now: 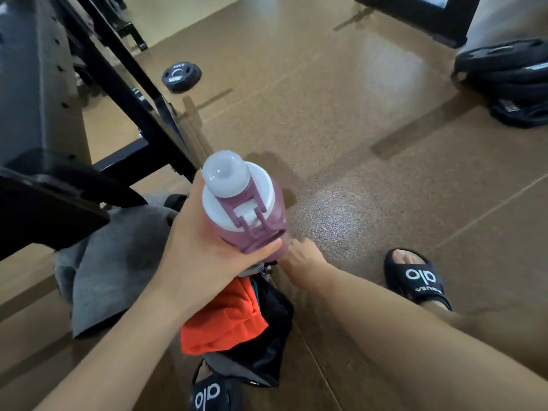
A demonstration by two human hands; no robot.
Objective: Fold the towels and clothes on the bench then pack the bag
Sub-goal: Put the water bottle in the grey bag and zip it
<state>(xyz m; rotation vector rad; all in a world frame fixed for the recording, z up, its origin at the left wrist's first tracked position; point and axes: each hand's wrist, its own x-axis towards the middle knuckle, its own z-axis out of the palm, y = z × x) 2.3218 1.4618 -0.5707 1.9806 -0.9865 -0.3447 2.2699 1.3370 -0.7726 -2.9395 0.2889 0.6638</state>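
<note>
Speckled brown gym flooring (pixel 341 120) filled most of the view, shiny where light fell on it. Black bench framing (pixel 124 93) ran along the left side, its dark padded edge jutting in at the lower left. Black weight plates were stacked (pixel 504 75) at the far right, and one small weight plate (pixel 181 77) lay alone on the floor beyond the frame. A grey towel (pixel 118 262) lay crumpled on the floor beside the bench. Just right of it sat a black bag (pixel 267 330), open at the top, with an orange garment (pixel 225 318) bulging out of it.

Two bare forearms reached in from below. The left hand (pixel 201 241) was wrapped around a mauve water bottle (pixel 255 209) with a white cap, fingers and thumb curled round its body, holding it directly above the bag's opening. The right hand (pixel 299 256) reached down to the bag's far edge just below the bottle; its fingertips were hidden, so whether it gripped anything could not be told. Black slide sandals were visible, one (pixel 415 277) at the right and another (pixel 210 393) at the bottom edge.
</note>
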